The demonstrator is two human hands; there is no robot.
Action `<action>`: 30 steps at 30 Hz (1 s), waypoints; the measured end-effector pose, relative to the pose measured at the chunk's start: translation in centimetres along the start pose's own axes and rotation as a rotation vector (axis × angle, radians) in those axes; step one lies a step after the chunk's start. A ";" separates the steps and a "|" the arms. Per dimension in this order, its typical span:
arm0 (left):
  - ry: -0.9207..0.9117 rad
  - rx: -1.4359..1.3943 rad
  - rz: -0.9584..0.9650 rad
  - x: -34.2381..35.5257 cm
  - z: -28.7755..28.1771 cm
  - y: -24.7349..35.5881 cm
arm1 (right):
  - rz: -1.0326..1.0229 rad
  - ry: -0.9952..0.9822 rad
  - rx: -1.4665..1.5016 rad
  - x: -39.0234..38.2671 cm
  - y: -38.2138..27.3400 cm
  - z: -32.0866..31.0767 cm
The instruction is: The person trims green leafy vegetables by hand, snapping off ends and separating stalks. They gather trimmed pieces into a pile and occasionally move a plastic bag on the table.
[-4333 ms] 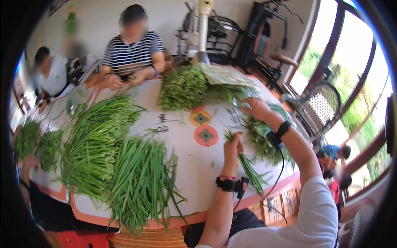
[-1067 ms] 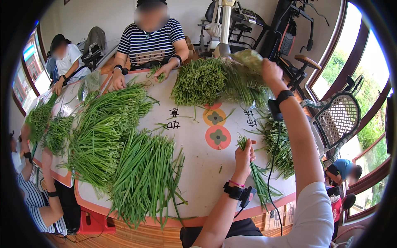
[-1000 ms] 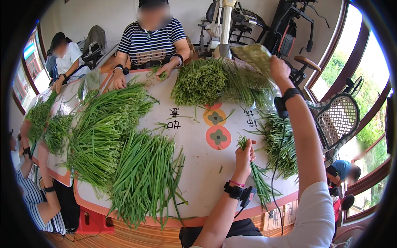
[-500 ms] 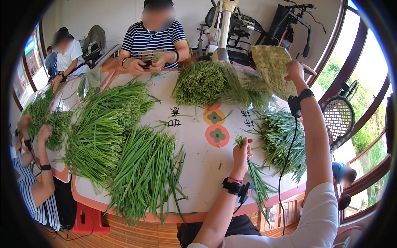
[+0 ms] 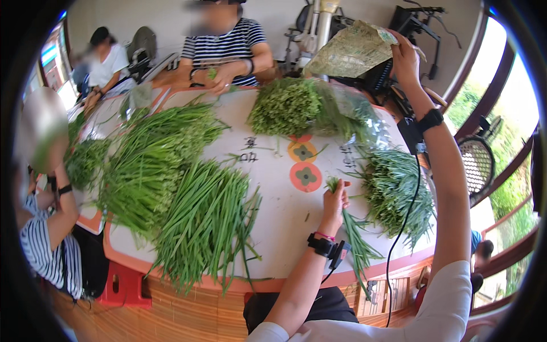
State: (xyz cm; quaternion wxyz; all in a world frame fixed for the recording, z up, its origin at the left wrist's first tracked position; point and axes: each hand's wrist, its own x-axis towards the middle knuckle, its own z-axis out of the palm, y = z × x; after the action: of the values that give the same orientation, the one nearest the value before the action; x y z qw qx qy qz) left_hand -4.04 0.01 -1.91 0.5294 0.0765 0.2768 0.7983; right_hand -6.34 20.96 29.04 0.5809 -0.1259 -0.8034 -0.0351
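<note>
- Curled closed round a small bunch of chive-like greens [image 5: 360, 239], the left hand [image 5: 335, 200] holds it above the near right part of the table; short ends poke up past the thumb, and long leaves trail down to the right, over the near edge.
- Raised well apart from it, the right hand [image 5: 405, 61] pinches the right-hand corner of a mottled tan-green sheet [image 5: 348, 50], which hangs tilted beyond the table's far right side.
- Just right of the bunch lies a dense pile of darker greens [image 5: 399, 185], with a black cable [image 5: 400, 228] from the right wrist passing in front.
- Farther back, a bushy stack of stems [image 5: 286, 108] sits beside clear plastic wrapping [image 5: 373, 125].
- Two large leafy heaps, one farther back [image 5: 145, 176] and one nearer [image 5: 202, 222], cover much of the left side.
- Beneath them spreads a white table [image 5: 279, 233] with an orange rim and printed orange fruit motifs [image 5: 305, 177].
- Across it, a person in a striped shirt [image 5: 222, 48] has both hands near a small green piece [image 5: 212, 73].
- Low at left stands a red stool [image 5: 122, 285].
</note>
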 end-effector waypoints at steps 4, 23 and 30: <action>0.013 -0.026 0.028 0.1 -0.5 -0.1 | -0.114 0.015 0.114 -0.6 -6.1 3.7; -0.037 -0.007 0.019 0.2 0.0 -1.0 | -0.515 -0.302 0.221 -0.8 -15.3 7.4; -0.051 -0.006 0.001 0.3 0.1 -1.3 | -0.543 -0.366 0.238 -1.2 -18.1 8.3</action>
State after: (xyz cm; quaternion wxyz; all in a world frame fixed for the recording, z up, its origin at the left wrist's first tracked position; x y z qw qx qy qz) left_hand -3.03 0.65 -2.57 0.5359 0.0952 0.2607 0.7973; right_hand -18.05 4.99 26.88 0.4072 0.1568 -0.8970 -0.0711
